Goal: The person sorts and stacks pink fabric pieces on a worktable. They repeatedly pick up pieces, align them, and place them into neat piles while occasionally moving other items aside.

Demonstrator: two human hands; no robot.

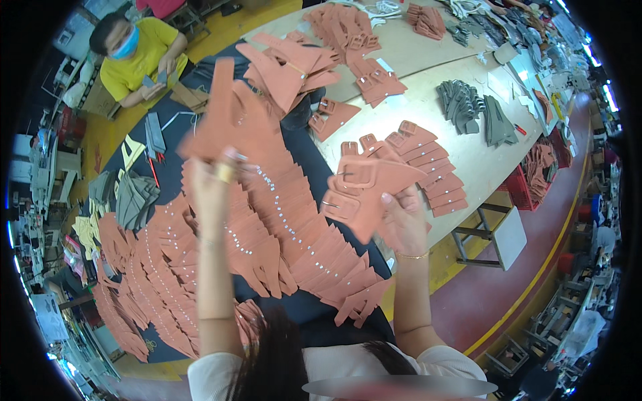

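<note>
Workshop tables fill the view: a dark-covered table (314, 160) near the person and a pale table (468, 154) beyond it on the right, both laid with cut shoe parts. Fanned across the dark cover lie overlapping rows of terracotta pieces (281, 240), each offset from the next so its small silver stud shows, probably so they can be picked off one at a time. The left hand (212, 184) is raised above these rows, its grip closed on a long terracotta strap (224, 113) that stands up from the fingers, clear of the pile. The right hand (401, 217) holds a buckled terracotta piece (361, 184) at its near edge, fingers and thumb pinched shut on it, the buckle facing up toward the camera. On the pale table, more buckled pieces (428, 167) lie shingled in a row, with grey cut parts (468, 107) further right. At far left, a seated person in a yellow shirt (137, 63) works at the table's end
</note>
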